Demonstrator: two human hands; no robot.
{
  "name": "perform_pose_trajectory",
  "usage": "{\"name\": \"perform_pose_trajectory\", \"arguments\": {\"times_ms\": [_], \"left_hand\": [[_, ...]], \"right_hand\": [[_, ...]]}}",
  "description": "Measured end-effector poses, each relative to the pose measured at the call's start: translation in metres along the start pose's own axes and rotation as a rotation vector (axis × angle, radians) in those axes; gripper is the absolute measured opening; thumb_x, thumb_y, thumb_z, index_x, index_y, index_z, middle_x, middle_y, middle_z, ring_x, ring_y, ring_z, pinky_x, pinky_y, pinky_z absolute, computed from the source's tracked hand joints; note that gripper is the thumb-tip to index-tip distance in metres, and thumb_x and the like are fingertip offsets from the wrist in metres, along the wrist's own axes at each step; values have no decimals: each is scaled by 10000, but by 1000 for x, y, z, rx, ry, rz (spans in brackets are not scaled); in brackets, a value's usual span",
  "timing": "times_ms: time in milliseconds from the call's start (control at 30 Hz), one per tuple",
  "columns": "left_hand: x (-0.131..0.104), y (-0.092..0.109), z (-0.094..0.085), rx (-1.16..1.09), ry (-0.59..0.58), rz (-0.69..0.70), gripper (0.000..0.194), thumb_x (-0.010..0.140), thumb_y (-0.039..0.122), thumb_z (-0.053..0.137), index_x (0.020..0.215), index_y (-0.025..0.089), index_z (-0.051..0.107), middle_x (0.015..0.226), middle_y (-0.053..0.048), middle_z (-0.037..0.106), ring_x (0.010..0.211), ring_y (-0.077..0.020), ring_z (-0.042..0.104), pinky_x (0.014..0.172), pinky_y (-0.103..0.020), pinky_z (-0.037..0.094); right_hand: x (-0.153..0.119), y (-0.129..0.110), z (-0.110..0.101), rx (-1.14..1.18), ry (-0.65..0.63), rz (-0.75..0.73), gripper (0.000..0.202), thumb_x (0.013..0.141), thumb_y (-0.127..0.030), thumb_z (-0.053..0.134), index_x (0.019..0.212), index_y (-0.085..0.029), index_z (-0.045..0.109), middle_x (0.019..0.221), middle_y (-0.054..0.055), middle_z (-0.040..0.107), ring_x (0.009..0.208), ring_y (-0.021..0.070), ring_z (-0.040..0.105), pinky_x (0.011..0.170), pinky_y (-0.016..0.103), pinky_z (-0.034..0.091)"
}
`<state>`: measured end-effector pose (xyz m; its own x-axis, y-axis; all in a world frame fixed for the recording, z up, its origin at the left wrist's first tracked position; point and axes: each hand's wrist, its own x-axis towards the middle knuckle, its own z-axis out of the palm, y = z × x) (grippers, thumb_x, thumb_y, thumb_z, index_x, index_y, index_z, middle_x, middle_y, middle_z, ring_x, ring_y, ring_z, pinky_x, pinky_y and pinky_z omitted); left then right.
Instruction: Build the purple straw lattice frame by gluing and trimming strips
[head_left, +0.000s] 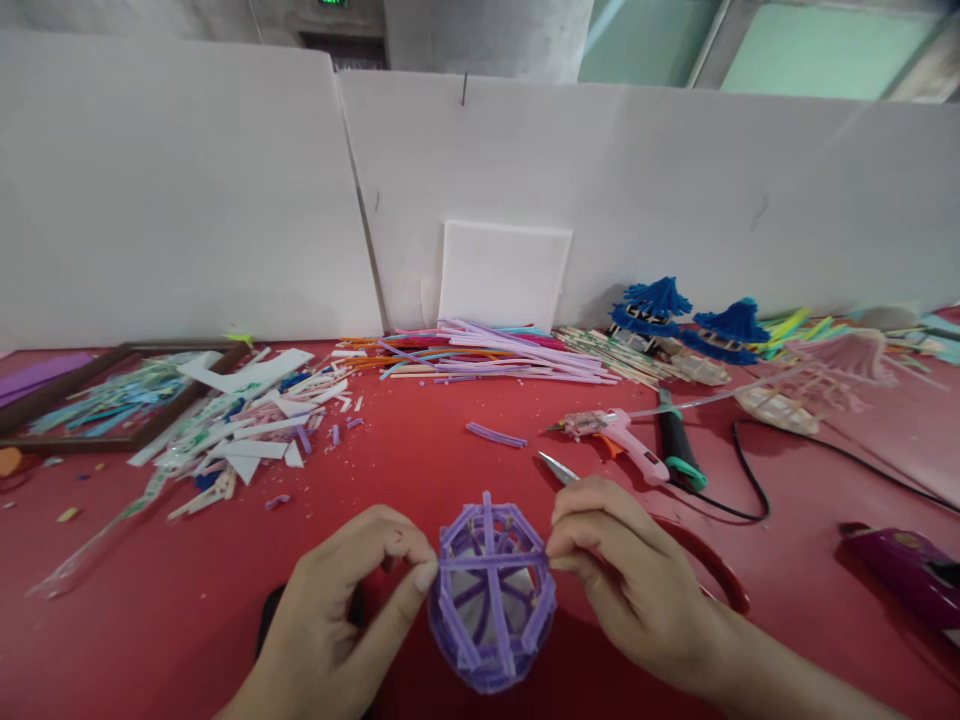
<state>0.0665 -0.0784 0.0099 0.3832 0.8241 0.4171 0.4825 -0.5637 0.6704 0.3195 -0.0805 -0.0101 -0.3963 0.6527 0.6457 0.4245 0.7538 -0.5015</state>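
A round purple frame (491, 600) built of fuzzy strips stands near the table's front edge, with crossed strips over its open top. At its left rim, my left hand (352, 590) pinches the end of the horizontal purple strip between thumb and fingers. My right hand (622, 570) pinches the other end of that strip at the right rim. Scissors (559, 468) lie partly under my right hand, with the blade tip and a red handle showing. A short purple strip (496, 435) rests on the red table beyond the frame.
A pink glue gun (619, 435) and a green-and-black cutter (679, 440) lie at the right, beside a black cable. Paper scraps (255, 430) cover the left. Coloured strips (510, 352) and blue-roofed models (652, 305) stand at the back. A purple tool (904, 575) is far right.
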Motion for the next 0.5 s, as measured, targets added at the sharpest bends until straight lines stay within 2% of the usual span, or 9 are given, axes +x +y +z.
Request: {"name": "perform_pose_trajectory", "arguments": {"times_ms": [200,500], "left_hand": [[-1,3,-1,8,17,57,146,892,126,533,799,229,580,703,50,601,623,-72,601,610,-132,487],[-3,0,-2,5,-40,62,149,897,113,509,808,225,549,724,37,596,650,-85,598,624,-154,500]], "right_hand": [[-1,-1,-1,54,17,62,135,942,-93,504,899,-204,568,893,8,548,794,109,555,745,193,485],[-3,3,0,72,7,64,118,938,-115,516,909,-207,583,903,21,562,812,126,578,744,224,504]]}}
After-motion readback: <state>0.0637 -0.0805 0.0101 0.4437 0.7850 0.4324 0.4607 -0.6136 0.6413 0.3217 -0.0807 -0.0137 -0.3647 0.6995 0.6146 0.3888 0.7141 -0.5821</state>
